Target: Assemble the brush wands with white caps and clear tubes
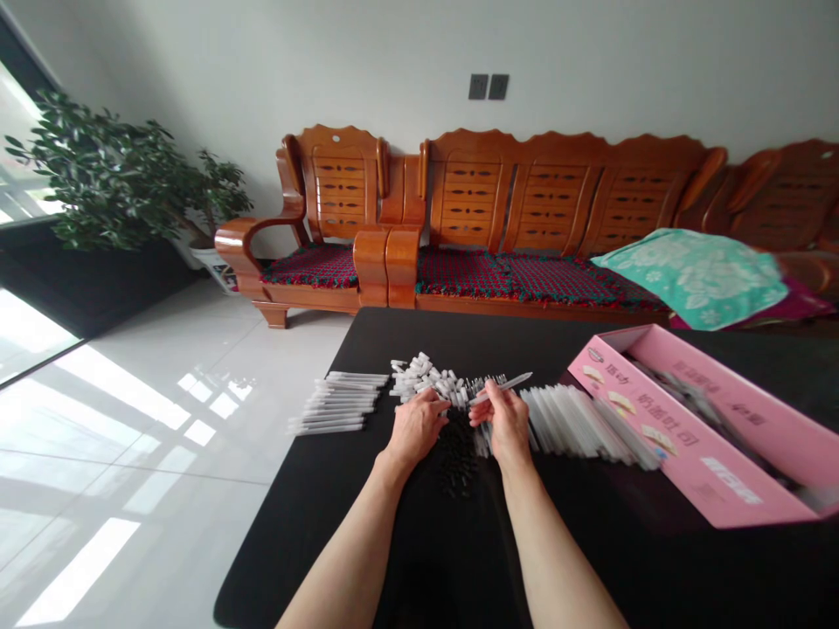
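My right hand [509, 425] pinches a slim whitish pen [517, 381], its pointed end aimed up and to the right. Close by, my left hand [418, 428] has its fingers bent together at the near edge of a pile of white pen caps [419, 374]; anything between its fingertips is hidden. Small black pieces [457, 463] lie heaped on the table between my wrists. Partly behind my right hand are thin parts with dark tips [481, 384]. Translucent pen barrels [573, 421] lie in a row to its right. Capped white pens [341, 402] are lined up at left.
A pink open box [682, 437] with more slim pieces inside stands on the right of the black table [406, 568]. Beyond the table is a wooden bench [517, 192] with a green cushion [698, 275]. Potted plants [131, 175] stand at far left on the tiled floor.
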`<state>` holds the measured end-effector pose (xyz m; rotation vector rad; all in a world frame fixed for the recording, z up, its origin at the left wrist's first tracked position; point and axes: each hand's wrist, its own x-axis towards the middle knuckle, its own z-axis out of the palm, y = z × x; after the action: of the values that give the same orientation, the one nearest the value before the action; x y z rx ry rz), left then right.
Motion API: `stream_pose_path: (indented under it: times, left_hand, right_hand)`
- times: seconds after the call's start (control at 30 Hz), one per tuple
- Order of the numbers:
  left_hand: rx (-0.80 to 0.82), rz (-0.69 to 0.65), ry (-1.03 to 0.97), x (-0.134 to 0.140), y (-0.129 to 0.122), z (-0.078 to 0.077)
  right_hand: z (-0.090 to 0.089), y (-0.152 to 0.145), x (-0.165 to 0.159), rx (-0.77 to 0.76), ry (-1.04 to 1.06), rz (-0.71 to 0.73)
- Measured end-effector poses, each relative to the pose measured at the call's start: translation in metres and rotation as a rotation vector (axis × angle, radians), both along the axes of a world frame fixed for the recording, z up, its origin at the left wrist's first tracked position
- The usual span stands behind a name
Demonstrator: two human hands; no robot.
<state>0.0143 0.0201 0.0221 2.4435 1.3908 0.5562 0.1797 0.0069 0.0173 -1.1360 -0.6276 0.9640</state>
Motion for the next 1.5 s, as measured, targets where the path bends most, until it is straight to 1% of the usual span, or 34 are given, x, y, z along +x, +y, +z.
stream_pose_path:
  times: [0.1, 0.23, 0.33, 0.4, 0.47, 0.6, 0.67, 0.7, 0.77, 0.83, 0.93, 1.1, 1.2, 1.33, 1.4, 1.5]
  left_hand:
    - [0.01, -0.002, -0.035, 0.0, 0.0, 0.0]
    - [0.024, -0.007, -0.13, -0.001, -0.001, 0.0]
    - [0.011, -0.031, -0.232, 0.001, -0.002, 0.0]
    - [-0.033, -0.036, -0.352, 0.001, -0.001, -0.002]
    - [-0.12, 0.006, -0.564, 0.001, 0.003, -0.005]
    - [-0.407, 0.163, -1.249, -0.006, 0.013, -0.008]
    - [-0.537, 0.23, -1.532, -0.012, 0.018, -0.009]
    - [-0.58, 0.258, -1.628, -0.015, 0.02, -0.009]
    - [-0.626, 0.287, -1.747, -0.02, 0.021, -0.008]
    - [-0.64, 0.288, -1.788, -0.021, 0.022, -0.009]
    - [-0.644, 0.281, -1.775, -0.02, 0.021, -0.011]
    - [-0.629, 0.262, -1.723, -0.017, 0.02, -0.015]
    - [-0.607, 0.249, -1.661, -0.016, 0.019, -0.015]
    - [-0.527, 0.212, -1.523, -0.014, 0.016, -0.012]
    - [-0.478, 0.224, -1.48, -0.014, 0.015, -0.012]
    - [-0.415, 0.26, -1.466, -0.013, 0.017, -0.014]
  right_hand:
    - [0.0, 0.0, 0.001, 0.012, 0.002, 0.012]
    - [0.0, 0.0, 0.0, 0.051, -0.011, 0.062]
    - [0.001, -0.002, -0.001, 0.058, -0.036, 0.102]
    - [0.003, -0.004, -0.001, 0.066, -0.062, 0.134]
    - [0.006, -0.006, -0.001, 0.07, -0.115, 0.182]
    - [0.014, -0.01, 0.0, 0.066, -0.267, 0.36]
    - [0.016, -0.012, -0.001, 0.08, -0.357, 0.446]
    - [0.016, -0.012, -0.001, 0.087, -0.408, 0.483]
    - [0.017, -0.013, -0.003, 0.099, -0.52, 0.536]
    - [0.016, -0.014, -0.006, 0.118, -0.637, 0.562]
    - [0.016, -0.014, -0.008, 0.147, -0.739, 0.544]
    - [0.016, -0.015, -0.01, 0.142, -0.713, 0.508]
    - [0.017, -0.015, -0.01, 0.136, -0.71, 0.495]
    - [0.016, -0.015, -0.01, 0.138, -0.765, 0.498]
    - [0.016, -0.016, -0.01, 0.146, -0.807, 0.488]
    - [0.016, -0.017, -0.011, 0.154, -0.831, 0.457]
